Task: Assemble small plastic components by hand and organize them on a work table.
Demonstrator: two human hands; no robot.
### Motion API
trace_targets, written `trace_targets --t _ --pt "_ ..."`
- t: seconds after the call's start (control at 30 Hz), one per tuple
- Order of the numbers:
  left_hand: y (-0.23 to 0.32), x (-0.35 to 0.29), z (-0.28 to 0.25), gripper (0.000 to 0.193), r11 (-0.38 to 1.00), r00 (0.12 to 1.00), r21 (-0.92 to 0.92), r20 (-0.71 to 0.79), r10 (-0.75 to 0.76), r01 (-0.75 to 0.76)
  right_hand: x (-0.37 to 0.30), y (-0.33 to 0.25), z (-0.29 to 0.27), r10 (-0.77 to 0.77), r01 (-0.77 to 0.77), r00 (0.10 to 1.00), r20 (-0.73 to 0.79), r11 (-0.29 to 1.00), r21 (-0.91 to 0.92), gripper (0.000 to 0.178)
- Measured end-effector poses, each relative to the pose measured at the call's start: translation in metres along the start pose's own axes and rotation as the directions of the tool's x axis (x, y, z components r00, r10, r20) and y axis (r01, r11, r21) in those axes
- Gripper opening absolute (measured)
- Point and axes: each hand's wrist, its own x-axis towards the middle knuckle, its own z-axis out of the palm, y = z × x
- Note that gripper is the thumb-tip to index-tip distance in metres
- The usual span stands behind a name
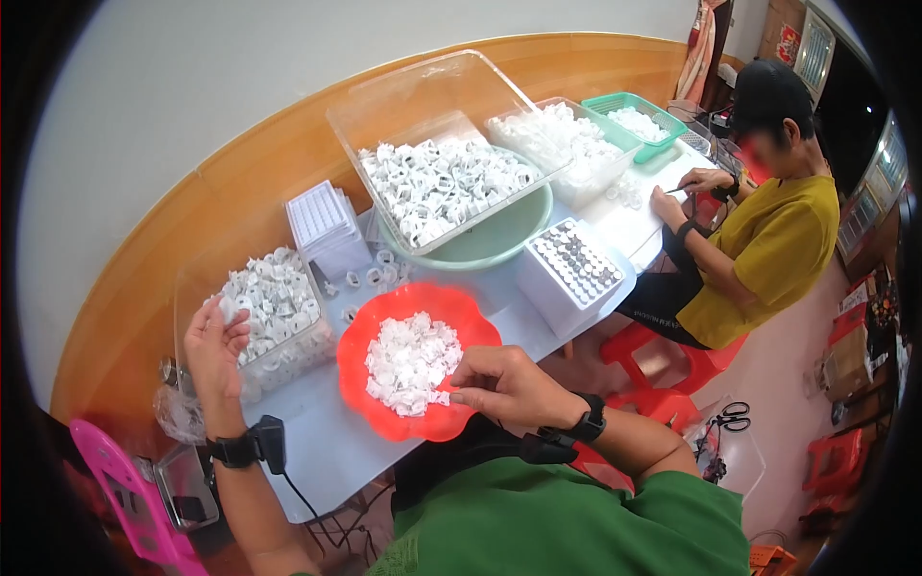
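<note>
Head view: R hand (504, 384) pinching white piece (444, 386) over red bowl (461, 317).

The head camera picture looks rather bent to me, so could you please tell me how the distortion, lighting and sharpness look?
In the head view, the fisheye bends the wooden wall band and table edge into arcs, with black corners; the light is soft and even, with mild sheen on the clear bin; the left hand, right hand and red dish are fairly sharp; the rim is softer.
</note>
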Motion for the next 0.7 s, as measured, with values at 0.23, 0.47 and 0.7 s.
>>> trace_targets --t 0.23,0.47,0.7 --pt "0.006 -0.029 0.020 0.038 1.000 0.999 -0.004 0.034 0.020 -0.020 0.039 -0.025 -0.037 -0.019 0.021 0.995 -0.102 1.000 0.020 0.008" --pt "-0.022 -0.092 0.061 0.021 0.997 0.931 -0.005 0.358 -0.068 0.075 0.165 -0.009 -0.113 -0.252 0.054 0.952 -0.175 0.700 -0.712 0.011" --pt "-0.035 -0.102 0.057 0.020 0.985 0.910 -0.013 0.383 -0.156 0.174 0.228 0.017 -0.109 0.325 0.030 0.940 0.106 0.228 -0.973 0.017"
